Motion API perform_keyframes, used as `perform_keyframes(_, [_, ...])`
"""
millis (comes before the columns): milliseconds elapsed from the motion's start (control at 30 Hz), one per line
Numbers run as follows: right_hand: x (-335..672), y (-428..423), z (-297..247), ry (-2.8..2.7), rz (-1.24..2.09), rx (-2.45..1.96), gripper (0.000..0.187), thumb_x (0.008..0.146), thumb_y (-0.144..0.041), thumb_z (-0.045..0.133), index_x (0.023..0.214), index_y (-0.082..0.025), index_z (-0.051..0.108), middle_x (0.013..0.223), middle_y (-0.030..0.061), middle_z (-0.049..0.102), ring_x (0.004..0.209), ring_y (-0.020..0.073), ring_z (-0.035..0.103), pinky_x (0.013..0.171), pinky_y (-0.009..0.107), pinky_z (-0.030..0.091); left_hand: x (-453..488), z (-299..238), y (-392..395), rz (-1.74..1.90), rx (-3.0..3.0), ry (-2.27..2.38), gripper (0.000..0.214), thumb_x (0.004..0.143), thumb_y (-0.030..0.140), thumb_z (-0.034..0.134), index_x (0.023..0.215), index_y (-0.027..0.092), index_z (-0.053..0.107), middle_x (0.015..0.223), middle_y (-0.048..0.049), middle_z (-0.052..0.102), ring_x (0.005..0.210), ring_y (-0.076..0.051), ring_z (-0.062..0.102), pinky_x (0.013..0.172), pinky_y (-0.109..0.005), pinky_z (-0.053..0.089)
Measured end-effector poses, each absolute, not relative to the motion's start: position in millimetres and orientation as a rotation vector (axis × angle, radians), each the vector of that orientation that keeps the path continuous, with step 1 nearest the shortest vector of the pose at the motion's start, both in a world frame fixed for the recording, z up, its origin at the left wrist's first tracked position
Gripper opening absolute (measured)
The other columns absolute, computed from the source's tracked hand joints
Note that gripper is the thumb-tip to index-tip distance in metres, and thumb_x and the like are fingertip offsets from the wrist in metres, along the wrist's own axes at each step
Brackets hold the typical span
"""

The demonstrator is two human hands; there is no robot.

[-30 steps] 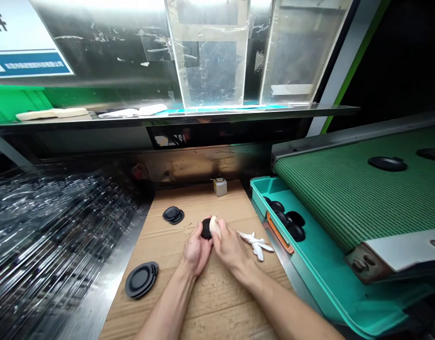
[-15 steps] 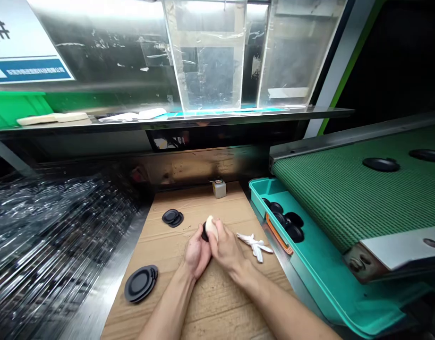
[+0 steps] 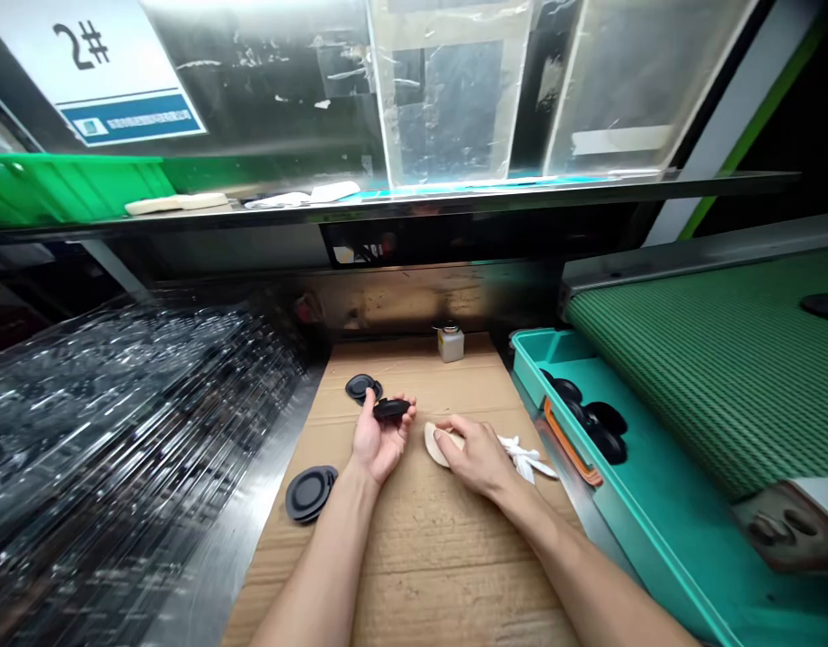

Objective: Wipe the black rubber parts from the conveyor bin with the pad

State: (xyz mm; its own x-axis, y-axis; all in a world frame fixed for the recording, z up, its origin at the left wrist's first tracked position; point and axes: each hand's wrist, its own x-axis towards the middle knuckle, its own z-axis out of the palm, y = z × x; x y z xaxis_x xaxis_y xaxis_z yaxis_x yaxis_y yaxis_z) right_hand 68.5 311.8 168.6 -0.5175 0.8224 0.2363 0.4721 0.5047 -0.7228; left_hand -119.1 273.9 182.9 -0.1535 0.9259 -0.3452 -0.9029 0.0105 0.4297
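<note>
The left hand point(image 3: 379, 440) is lying palm up, half open, near the middle of the cardboard point(image 3: 414, 562), pinching a black rubber disc point(image 3: 391, 410) between thumb and fingertips. The right hand point(image 3: 471, 454) is closing lightly, palm down, on a cream sponge point(image 3: 440, 447). Stacked discs point(image 3: 310, 493) are sitting near the left edge, a bottle point(image 3: 450, 344) is standing at the far edge, and a white cloth point(image 3: 523, 456) is lying by the right edge, beside a teal tray point(image 3: 629, 530).
</note>
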Motion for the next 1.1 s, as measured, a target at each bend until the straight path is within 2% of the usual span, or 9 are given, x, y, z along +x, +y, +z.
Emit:
perform_keyframes(67, [68,309,168,-2.266,0.733,-1.028,0.022,0.090,-0.036,0.047,0.091,-0.026,0.067,0.083,0.0016,0.070,0.081,0.0188,0.064,0.074,0.026,0.043,-120,184,270,1.490,0.019,0.632,0.049,0.094,0.050,0.034,0.089,0.007,0.058,0.084,-0.0154,0.064,0.058,-0.011,0.062,0.046,-0.017,0.051])
perform_keyframes(133, [68,308,167,-2.306,0.640,-1.031,0.023,0.090,-0.034,0.047,0.086,-0.025,0.067,0.083,0.0020,0.070,0.083,0.0185,0.063,0.074,0.026,0.042,-119,185,267,1.437,0.002,0.612,0.051,0.095,0.049,0.029,0.089,0.007,0.057,0.080,-0.0145,0.063,0.052,-0.009,0.059,0.041,-0.014,0.047])
perform_keyframes(267, [66,310,164,-2.371,0.531,-1.045,0.023,0.091,-0.030,0.045,0.084,-0.025,0.066,0.081,0.0007,0.067,0.082,0.0173,0.060,0.074,0.025,0.040,-116,187,265,1.409,-0.012,0.614,0.052,0.096,0.047,0.026,0.091,0.006,0.057,0.079,-0.0144,0.064,0.049,-0.008,0.057,0.038,-0.012,0.045])
perform_keyframes(400, [69,311,172,-2.445,0.338,-1.065,0.022,0.091,-0.029,0.046,0.086,-0.025,0.067,0.087,0.0012,0.067,0.090,0.0185,0.057,0.079,0.027,0.038,-113,188,265,1.390,-0.019,0.612,0.054,0.095,0.049,0.025,0.089,0.005,0.057,0.077,-0.0148,0.064,0.047,-0.008,0.057,0.038,-0.012,0.044])
perform_keyframes(500, [83,315,186,-2.470,0.080,-1.230,0.020,0.089,-0.030,0.048,0.087,-0.024,0.067,0.090,0.0048,0.067,0.094,0.0232,0.055,0.081,0.034,0.037,-111,189,264,1.385,-0.020,0.606,0.053,0.095,0.049,0.027,0.089,0.006,0.057,0.076,-0.0147,0.064,0.048,-0.009,0.058,0.038,-0.013,0.045])
perform_keyframes(600, [105,323,194,-2.534,-0.062,-1.448,0.016,0.080,-0.032,0.056,0.087,-0.023,0.068,0.091,0.0086,0.067,0.093,0.0292,0.056,0.076,0.039,0.036,-110,191,263,1.383,-0.027,0.615,0.052,0.095,0.049,0.027,0.089,0.007,0.057,0.075,-0.0144,0.064,0.048,-0.009,0.058,0.038,-0.013,0.045])
perform_keyframes(733, [121,336,194,-2.663,0.152,-1.516,0.017,0.083,-0.031,0.052,0.079,-0.023,0.066,0.077,0.0070,0.067,0.076,0.0253,0.060,0.067,0.035,0.038,-109,193,263,1.372,-0.025,0.655,0.053,0.095,0.049,0.026,0.088,0.007,0.057,0.073,-0.0141,0.064,0.047,-0.009,0.058,0.038,-0.013,0.044])
perform_keyframes(933, [95,326,201,-2.389,0.449,-0.873,0.026,0.097,-0.031,0.040,0.103,-0.023,0.064,0.091,0.0058,0.064,0.084,0.0181,0.058,0.075,0.028,0.042,-90,187,262,1.341,0.319,0.967,0.064,0.086,0.066,0.036,0.090,0.007,0.062,0.068,-0.0143,0.067,0.043,-0.013,0.059,0.034,-0.018,0.041])
perform_keyframes(1100, [75,307,200,-2.383,0.351,-0.810,0.030,0.097,-0.032,0.039,0.109,-0.024,0.066,0.086,0.0063,0.060,0.083,0.0192,0.053,0.077,0.030,0.040,-64,181,259,1.287,0.610,1.114,0.068,0.081,0.071,0.040,0.085,0.008,0.066,0.059,-0.0101,0.066,0.040,-0.013,0.056,0.033,-0.020,0.040])
